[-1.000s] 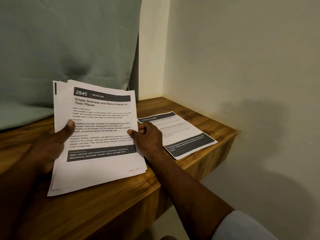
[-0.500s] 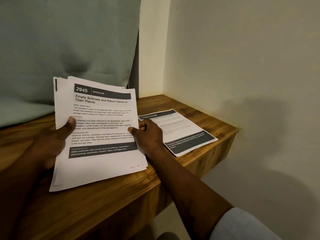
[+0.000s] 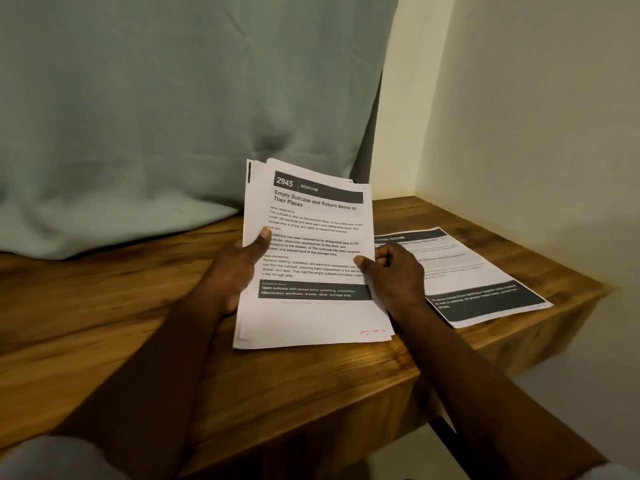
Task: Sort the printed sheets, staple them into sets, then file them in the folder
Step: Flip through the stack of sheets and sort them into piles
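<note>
A stack of printed sheets (image 3: 311, 317) stands tilted on the wooden desk (image 3: 311, 393), its lower edge resting on the wood. The top page is headed "2945 BEDROOM". My left hand (image 3: 239, 271) grips the stack's left edge, thumb on the front of the page. My right hand (image 3: 391, 275) pinches the right edge with its thumb on the top page. One single printed sheet (image 3: 485, 292), headed "LIVING ROOM", lies flat on the desk just right of my right hand. No stapler or folder is in view.
A grey-green curtain (image 3: 173, 116) hangs behind the desk and drapes onto its back left part. A cream wall (image 3: 536, 116) closes the desk's right side and corner. The desk's front edge drops off below my forearms.
The view has swung left, so stack and hands now sit at centre frame. Both hands keep their hold on the stack, which stands a little more upright. The single sheet has not moved.
</note>
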